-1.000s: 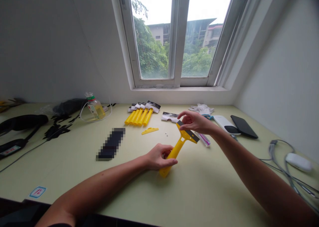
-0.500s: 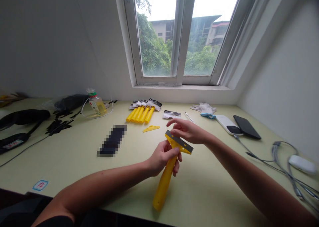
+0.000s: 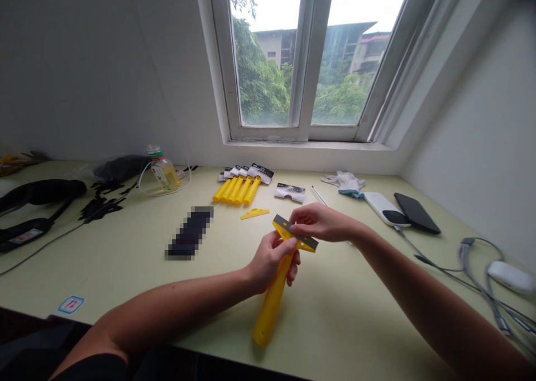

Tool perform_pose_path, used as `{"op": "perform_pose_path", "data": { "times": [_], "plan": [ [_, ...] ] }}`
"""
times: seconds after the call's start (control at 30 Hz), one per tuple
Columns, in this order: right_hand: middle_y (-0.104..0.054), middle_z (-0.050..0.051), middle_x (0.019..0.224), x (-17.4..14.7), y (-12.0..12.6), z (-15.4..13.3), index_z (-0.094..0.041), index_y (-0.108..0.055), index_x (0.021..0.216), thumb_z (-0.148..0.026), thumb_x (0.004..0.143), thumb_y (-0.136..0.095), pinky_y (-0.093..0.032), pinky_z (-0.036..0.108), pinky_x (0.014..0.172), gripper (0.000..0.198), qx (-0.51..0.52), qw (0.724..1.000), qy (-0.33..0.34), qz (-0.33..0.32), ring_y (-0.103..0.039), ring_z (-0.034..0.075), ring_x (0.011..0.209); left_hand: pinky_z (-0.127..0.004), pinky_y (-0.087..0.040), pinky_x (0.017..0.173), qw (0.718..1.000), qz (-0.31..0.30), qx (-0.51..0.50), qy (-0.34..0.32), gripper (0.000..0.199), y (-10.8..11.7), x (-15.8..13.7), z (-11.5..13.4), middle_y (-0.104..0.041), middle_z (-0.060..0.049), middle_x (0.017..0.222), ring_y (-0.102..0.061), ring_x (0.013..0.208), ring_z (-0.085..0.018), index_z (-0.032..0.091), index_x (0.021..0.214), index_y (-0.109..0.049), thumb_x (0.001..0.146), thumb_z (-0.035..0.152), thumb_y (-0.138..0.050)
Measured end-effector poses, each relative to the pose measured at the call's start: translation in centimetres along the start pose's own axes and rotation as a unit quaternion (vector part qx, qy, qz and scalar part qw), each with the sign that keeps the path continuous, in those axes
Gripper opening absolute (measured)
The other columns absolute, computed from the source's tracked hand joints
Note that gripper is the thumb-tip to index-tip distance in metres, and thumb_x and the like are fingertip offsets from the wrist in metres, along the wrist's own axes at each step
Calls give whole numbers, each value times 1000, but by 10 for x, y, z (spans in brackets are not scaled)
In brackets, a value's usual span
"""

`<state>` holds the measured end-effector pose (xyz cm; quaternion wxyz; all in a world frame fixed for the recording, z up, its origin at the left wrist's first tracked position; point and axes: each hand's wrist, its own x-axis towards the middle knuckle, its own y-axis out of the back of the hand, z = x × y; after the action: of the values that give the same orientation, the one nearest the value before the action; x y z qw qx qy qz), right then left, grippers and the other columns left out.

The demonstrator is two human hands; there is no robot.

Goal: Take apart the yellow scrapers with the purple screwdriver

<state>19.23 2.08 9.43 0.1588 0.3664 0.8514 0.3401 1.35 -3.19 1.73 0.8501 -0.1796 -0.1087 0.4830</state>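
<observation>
My left hand (image 3: pixel 267 263) is wrapped round the neck of a yellow scraper (image 3: pixel 271 314), its thumb lying over the front just below the head. The scraper tilts with its handle end toward me and its wide head away. A grey metal blade (image 3: pixel 309 241) lies along the head. My right hand (image 3: pixel 324 222) is closed with bent fingers at the blade's middle, thumb and fingertips against it. Beyond the hands a loose yellow blade cover (image 3: pixel 255 214) rests on the table. Behind it lie several yellow scrapers (image 3: pixel 238 191) with black-and-white cards.
A loose card (image 3: pixel 290 192) and a thin metal rod (image 3: pixel 319 196) lie past my right hand. Gloves (image 3: pixel 345 181), a white device (image 3: pixel 386 208), a black phone-like slab (image 3: pixel 416 212) and cables (image 3: pixel 469 275) are rightward. A bottle (image 3: pixel 165 175) and blurred dark rectangle (image 3: pixel 190 233) are leftward.
My right hand has come down, its fingers curling in from the blade's far end to its middle. The scraper and my left hand have shifted slightly left and up.
</observation>
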Motion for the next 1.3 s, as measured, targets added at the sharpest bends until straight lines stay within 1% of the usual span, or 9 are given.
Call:
{"op": "perform_pose_path", "data": {
  "times": [0.17,0.53,0.63,0.73,0.83,0.93,1.0,1.13,1.3],
  "plan": [
    [-66,2,71,1,-2,0,-16,-67,86,-39,86,-57,-41,22,55,25,-24,1000,-4,7,-54,12,63,-20,-38,31,999,36,6,14,32,-1,1,0,-58,2,62,-48,36,-9,17,91,-45,86,46,-60],
    [-65,1,66,6,-7,4,-16,-68,84,-39,85,-58,-40,23,54,25,-49,999,-17,4,-55,12,59,-18,-37,30,998,46,1,36,31,1,0,-4,-56,3,61,-46,35,-8,18,90,-44,86,45,-60],
    [-66,2,68,5,-7,6,-16,-68,86,-43,87,-56,-42,23,54,29,-44,999,-25,-8,-58,12,59,-18,-36,30,998,44,1,38,31,1,0,-4,-56,3,61,-46,34,-8,18,89,-44,86,45,-60],
    [-68,4,73,10,-1,13,-16,-67,90,-46,93,-45,-47,24,57,37,-28,999,-31,-7,-61,13,63,-18,-36,30,998,43,-4,50,32,2,-1,-4,-56,4,61,-47,35,-8,18,91,-45,85,46,-60],
    [-71,6,78,33,7,24,-16,-66,95,-40,95,-40,-49,25,61,35,-93,994,-35,33,-65,15,69,-19,-35,29,996,59,-9,59,33,6,-1,-5,-56,4,60,-46,34,-8,19,87,-43,84,47,-62],
    [-73,10,91,75,7,31,-15,-69,101,-31,91,-50,-50,29,72,26,-162,985,-22,48,-66,18,80,-19,-34,29,995,78,-12,56,37,13,-3,-3,-56,4,59,-45,33,-9,20,82,-42,81,50,-63],
    [-72,11,103,104,-1,32,-16,-69,109,-26,87,-57,-49,31,80,27,-191,981,8,28,-66,21,90,-20,-34,29,995,89,-10,54,39,16,-3,0,-55,3,56,-45,32,-9,19,79,-42,80,53,-62],
    [-67,12,118,142,-24,31,-19,-61,128,-23,82,-66,-44,35,93,46,-241,969,54,-22,-59,26,110,-19,-31,30,993,104,5,60,44,19,-4,5,-54,2,49,-44,30,-9,18,73,-46,78,58,-61],
    [-65,11,113,148,-36,32,-20,-68,116,-16,80,-66,-46,32,84,36,-290,953,55,-69,-60,24,100,-19,-31,31,994,88,10,63,45,19,-3,3,-55,0,46,-44,30,-10,16,70,-49,75,58,-64]
  ]
}}
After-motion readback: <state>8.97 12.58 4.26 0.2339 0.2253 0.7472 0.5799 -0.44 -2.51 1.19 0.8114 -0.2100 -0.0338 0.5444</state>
